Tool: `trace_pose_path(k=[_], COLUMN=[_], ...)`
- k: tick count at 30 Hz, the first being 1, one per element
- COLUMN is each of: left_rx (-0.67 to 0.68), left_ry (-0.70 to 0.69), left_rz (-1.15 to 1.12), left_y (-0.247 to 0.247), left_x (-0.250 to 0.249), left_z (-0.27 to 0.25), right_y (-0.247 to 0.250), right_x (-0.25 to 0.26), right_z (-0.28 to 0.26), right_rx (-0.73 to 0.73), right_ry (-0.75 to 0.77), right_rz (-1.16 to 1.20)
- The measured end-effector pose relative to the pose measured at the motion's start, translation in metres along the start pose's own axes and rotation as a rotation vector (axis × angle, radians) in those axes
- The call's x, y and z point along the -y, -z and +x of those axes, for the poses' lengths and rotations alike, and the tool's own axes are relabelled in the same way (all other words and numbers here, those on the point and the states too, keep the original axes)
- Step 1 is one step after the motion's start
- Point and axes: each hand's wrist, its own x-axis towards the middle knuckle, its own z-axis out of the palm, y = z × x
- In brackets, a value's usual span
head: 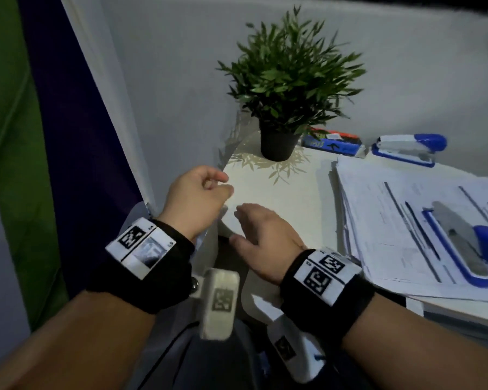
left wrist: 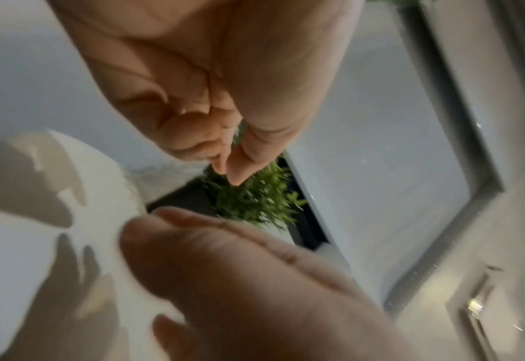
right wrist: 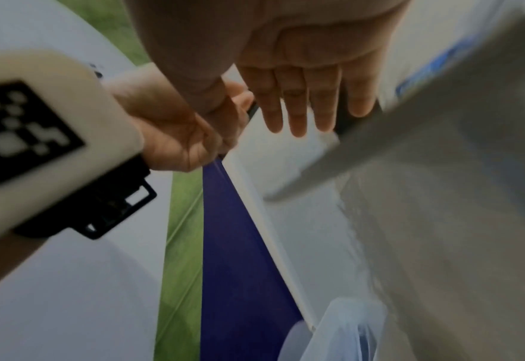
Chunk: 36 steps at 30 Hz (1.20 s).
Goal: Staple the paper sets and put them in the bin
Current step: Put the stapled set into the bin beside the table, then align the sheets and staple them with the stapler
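A: Where are the hands?
B: Both at the left edge of the table. The left hand hangs off that edge, fingers loosely curled with thumb and forefinger tips close together; I can't tell whether anything is between them (the wrist views are blurred). The right hand lies just beside it, fingers straight and side by side, holding nothing.

A: And the papers?
B: 1 stack of printed papers sits on the right part of the table, reaching its near edge. A blue stapler lies on top of the stack, opened flat.

A: Any other stapler?
B: Yes, a 2nd stapler, blue and white, at the far edge behind the stack. Left of it is a small staple box, and next to that a plant in a black pot.

A: The bin?
B: Something pale and translucent shows below the table edge in the right wrist view; I can't tell what it is
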Motion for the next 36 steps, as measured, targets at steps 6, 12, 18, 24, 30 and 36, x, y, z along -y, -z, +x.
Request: trace_pose_path(k=[6, 12, 18, 24, 30, 36], left_rx=[0.369, 0.555, 0.450, 0.407, 0.211, 0.215], left_ry=[0.007, 0.108, 0.021, -0.013, -0.138, 0.056], left_rz=[0.048, 0.164, 0.627, 0.952, 0.695, 0.342], left_y=[-0.063, -0.135, -0.182, -0.193, -0.200, -0.207], left_x=[-0.053, -0.072, -0.092, -0.097, -0.100, -0.109], left_z=[-0.036, -0.040, -0.023, -0.006, -0.006, -0.009], right_y=[0.080, 0.150, 0.136, 0.129, 0.129, 0.129], right_x=[-0.034, -0.114, -0.159, -0.167, -0.168, -0.172], right_z=[-0.067, -0.107, -0.130, -0.130, -0.134, -0.142], right_rx=[-0.298, -0.216, 0.084, 0.052, 0.063, 0.001], right_ry=[-0.113, -0.622, -0.644, -0.601, -0.595, -0.553], right_rz=[-0.094, -0.340, -0.376, -0.385, -0.393, -0.344])
